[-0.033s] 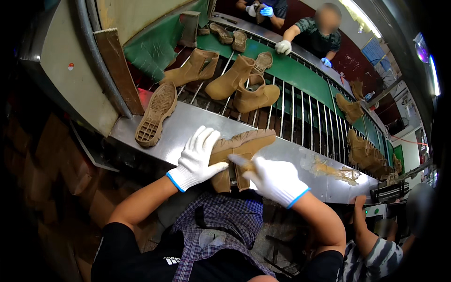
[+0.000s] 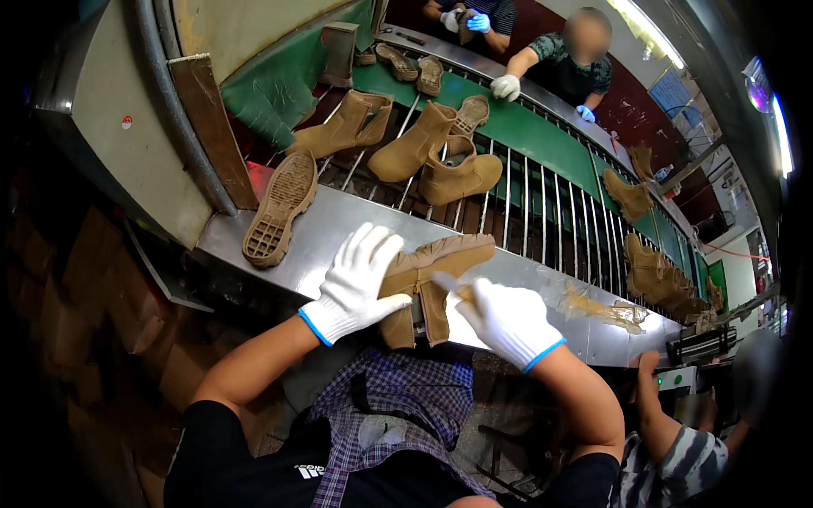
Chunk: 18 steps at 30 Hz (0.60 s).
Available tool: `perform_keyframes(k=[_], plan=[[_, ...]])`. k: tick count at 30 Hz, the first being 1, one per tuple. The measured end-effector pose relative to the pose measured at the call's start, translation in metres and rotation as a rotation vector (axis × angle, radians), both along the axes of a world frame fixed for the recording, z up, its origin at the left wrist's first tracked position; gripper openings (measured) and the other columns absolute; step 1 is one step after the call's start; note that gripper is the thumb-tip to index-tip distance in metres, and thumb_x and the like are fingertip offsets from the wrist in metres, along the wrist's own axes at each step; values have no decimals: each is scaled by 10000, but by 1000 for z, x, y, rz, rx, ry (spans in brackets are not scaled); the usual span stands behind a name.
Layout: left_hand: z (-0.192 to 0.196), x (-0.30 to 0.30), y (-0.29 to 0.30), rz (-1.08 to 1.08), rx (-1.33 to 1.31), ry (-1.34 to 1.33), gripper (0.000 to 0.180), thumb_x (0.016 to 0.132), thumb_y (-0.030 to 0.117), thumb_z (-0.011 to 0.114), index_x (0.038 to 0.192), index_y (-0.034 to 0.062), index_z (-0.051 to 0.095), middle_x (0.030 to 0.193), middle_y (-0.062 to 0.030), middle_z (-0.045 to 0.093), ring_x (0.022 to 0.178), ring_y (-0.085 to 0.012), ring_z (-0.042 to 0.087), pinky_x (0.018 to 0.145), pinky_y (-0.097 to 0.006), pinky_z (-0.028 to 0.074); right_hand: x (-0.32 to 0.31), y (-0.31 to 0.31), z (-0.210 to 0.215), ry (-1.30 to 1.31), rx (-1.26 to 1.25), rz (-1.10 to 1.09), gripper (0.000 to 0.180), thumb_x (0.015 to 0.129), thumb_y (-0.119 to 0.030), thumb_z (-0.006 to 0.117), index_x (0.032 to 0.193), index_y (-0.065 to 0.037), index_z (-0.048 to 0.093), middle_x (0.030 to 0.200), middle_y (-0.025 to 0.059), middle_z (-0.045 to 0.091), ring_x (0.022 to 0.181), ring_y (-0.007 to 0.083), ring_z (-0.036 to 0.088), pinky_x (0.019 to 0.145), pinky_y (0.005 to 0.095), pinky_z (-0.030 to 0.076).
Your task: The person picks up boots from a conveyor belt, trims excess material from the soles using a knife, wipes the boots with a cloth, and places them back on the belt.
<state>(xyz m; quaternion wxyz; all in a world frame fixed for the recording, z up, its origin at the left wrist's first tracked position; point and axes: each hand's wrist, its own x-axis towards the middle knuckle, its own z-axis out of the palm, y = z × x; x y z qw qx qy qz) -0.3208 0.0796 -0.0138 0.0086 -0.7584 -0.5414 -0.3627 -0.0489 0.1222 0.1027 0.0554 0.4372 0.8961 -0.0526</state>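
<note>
A tan ankle boot (image 2: 457,254) lies on its side on the metal ledge, its sole edge turned away from me and its shaft hanging toward me. My left hand (image 2: 360,275), in a white knit glove, grips the boot at its left end, thumb on the near side. My right hand (image 2: 506,320), also gloved, closes on a small hand tool (image 2: 447,282) with a yellowish handle and a blurred grey, flat-looking end. That end is over the boot's upper; whether it is a brush or a blade I cannot tell. A loose brown sole (image 2: 282,207) rests left of my left hand.
Beyond the metal ledge (image 2: 542,296) runs a roller conveyor (image 2: 555,216) with a green belt (image 2: 550,135). Three tan boots (image 2: 461,178) and several soles stand there. More boots (image 2: 656,271) line the right. Co-workers (image 2: 580,63) stand across, another sits at lower right.
My right hand and the tool have shifted slightly right along the boot. My left hand and the boot stay almost in place.
</note>
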Motion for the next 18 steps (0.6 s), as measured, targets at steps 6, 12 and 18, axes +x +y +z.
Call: perform_keyframes(k=[6, 12, 18], plan=[[41, 18, 42, -215, -559, 115, 833, 898, 444, 848, 1558, 50, 530, 1420, -233, 685, 1268, -428, 683, 1073, -512, 557, -13, -4, -36, 149, 121, -72, 388, 1070, -420, 662, 1000, -43, 605, 737, 229, 735, 651, 436, 741, 625, 546, 609], [36, 15, 35, -240, -389, 185, 691, 909, 399, 852, 1448, 55, 590, 1322, -179, 719, 1153, -400, 720, 980, -502, 584, 17, 25, -53, 239, 135, -277, 486, 1091, -541, 587, 1053, -58, 636, 779, 213, 763, 716, 430, 766, 679, 554, 617], [33, 16, 37, -257, -348, 143, 605, 887, 404, 859, 1319, 54, 620, 1273, -174, 711, 1118, -407, 717, 942, -502, 584, 20, 11, -27, 100, 74, -199, 475, 1083, -547, 626, 1101, -74, 671, 779, 211, 755, 734, 426, 768, 677, 545, 610]])
